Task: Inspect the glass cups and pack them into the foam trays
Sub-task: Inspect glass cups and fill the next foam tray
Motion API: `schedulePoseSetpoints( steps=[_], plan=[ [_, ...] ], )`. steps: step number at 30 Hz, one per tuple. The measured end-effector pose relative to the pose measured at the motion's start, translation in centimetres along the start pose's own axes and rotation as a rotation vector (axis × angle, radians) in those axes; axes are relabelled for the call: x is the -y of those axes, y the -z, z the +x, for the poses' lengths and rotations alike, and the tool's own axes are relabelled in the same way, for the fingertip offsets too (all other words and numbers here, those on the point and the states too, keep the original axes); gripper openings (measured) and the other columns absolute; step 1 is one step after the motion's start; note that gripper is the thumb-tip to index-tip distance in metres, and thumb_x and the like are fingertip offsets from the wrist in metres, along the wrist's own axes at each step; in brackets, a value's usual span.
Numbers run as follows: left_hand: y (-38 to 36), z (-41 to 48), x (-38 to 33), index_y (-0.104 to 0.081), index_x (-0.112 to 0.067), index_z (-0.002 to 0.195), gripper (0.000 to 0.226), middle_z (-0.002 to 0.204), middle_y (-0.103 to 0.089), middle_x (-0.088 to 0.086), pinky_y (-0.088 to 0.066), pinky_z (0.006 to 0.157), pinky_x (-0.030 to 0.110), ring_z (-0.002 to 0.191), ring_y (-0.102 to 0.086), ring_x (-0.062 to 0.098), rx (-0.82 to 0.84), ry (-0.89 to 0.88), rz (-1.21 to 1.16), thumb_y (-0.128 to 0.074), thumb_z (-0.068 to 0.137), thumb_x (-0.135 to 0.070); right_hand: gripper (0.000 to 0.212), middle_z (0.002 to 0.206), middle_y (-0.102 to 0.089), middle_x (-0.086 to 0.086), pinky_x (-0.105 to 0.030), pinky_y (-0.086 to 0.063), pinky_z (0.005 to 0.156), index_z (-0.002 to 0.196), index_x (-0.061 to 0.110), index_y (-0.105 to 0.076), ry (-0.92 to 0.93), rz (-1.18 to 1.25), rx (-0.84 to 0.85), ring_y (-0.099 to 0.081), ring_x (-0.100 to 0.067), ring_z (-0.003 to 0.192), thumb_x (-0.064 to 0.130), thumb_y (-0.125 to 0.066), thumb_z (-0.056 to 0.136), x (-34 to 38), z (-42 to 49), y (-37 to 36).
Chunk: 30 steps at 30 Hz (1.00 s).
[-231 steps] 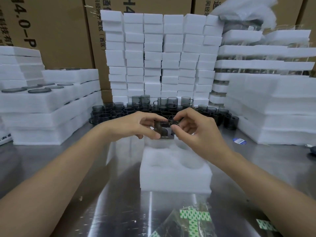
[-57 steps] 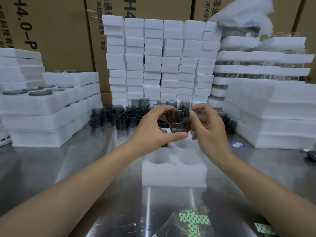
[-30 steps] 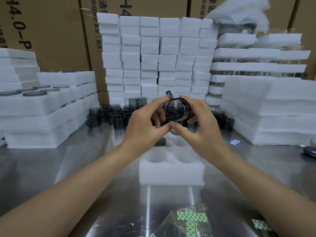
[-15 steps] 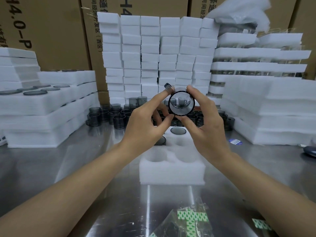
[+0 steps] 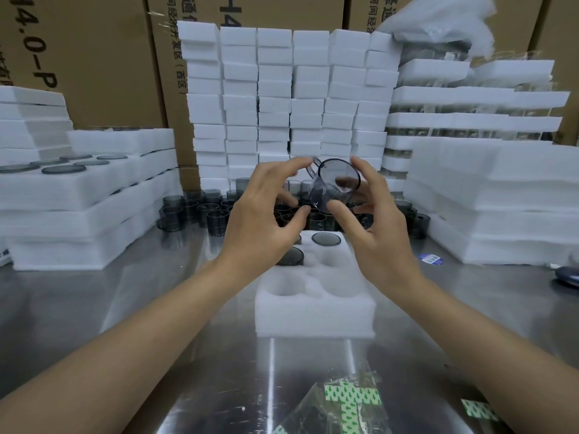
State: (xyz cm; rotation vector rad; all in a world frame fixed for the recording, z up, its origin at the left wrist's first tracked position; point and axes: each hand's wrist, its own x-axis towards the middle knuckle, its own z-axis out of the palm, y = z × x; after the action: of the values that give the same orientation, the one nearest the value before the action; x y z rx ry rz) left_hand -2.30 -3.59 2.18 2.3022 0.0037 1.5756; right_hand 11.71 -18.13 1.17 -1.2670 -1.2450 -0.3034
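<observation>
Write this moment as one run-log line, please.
phase: inspecting | hands: both holding smoky glass cup above foam tray | near pockets: empty

The cup [image 5: 333, 186] held at frame centre is smoky grey glass, glossy and see-through. The tray [image 5: 315, 311] below it is white foam, matt and slightly fuzzy. The table [image 5: 94, 308] is polished metal, mirror-bright with streaked reflections. Boxes [image 5: 94, 57] in the upper left are matt brown cardboard. The bag [image 5: 338, 405] at bottom centre is clear, shiny plastic film.

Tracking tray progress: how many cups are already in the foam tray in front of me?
2 visible: a cup in the far-right pocket, another cup on the left, partly behind the left hand. More may be hidden.
</observation>
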Motion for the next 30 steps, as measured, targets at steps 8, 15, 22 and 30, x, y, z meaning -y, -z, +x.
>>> schedulePoseSetpoints(
  steps=[8,15,22,30],
  plan=[
    [-0.1,-0.2,0.9,-0.068,-0.031,0.142,0.052,0.131,-0.067,-0.016,-0.054,0.080,0.023,0.118,-0.066,0.009,0.142,0.113,-0.065,-0.084,0.093,-0.023,0.024,0.093,-0.080,-0.004,-0.034,-0.060,0.075,0.132,0.035,-0.060,-0.264,0.206,0.046,-0.075,-0.026,0.073,0.042,-0.055,0.110,-0.5,0.4,-0.1],
    [-0.3,-0.1,0.2,-0.076,-0.030,0.129,0.031,0.124,-0.071,-0.018,-0.054,0.074,0.023,0.104,-0.071,0.005,0.099,0.244,-0.171,-0.078,0.098,-0.025,0.038,0.096,-0.081,-0.007,-0.015,-0.053,0.061,0.140,0.019,-0.061,-0.286,0.269,0.081,-0.076,-0.023,0.073,0.041,-0.049,0.111,0.2,0.4,0.1],
    [-0.4,0.0,-1.4,-0.070,-0.038,0.130,0.032,0.122,-0.071,-0.009,-0.061,0.080,0.037,0.107,-0.072,0.011,-0.076,0.285,-0.332,-0.075,0.100,-0.030,0.059,0.109,-0.080,-0.004,-0.015,-0.052,0.065,0.162,0.016,-0.042,-0.186,0.258,0.130,-0.079,-0.023,0.087,0.035,-0.053,0.107,0.9,0.1,0.3],
    [-0.1,0.1,-2.6,-0.066,-0.046,0.128,0.029,0.125,-0.065,-0.019,-0.058,0.074,0.059,0.110,-0.073,0.016,-0.108,0.224,-0.315,-0.071,0.102,-0.034,0.062,0.100,-0.072,-0.019,-0.020,-0.051,0.060,0.164,0.019,-0.038,-0.127,0.238,0.111,-0.078,-0.033,0.077,0.035,-0.055,0.107,0.4,0.0,0.2]
  ],
)
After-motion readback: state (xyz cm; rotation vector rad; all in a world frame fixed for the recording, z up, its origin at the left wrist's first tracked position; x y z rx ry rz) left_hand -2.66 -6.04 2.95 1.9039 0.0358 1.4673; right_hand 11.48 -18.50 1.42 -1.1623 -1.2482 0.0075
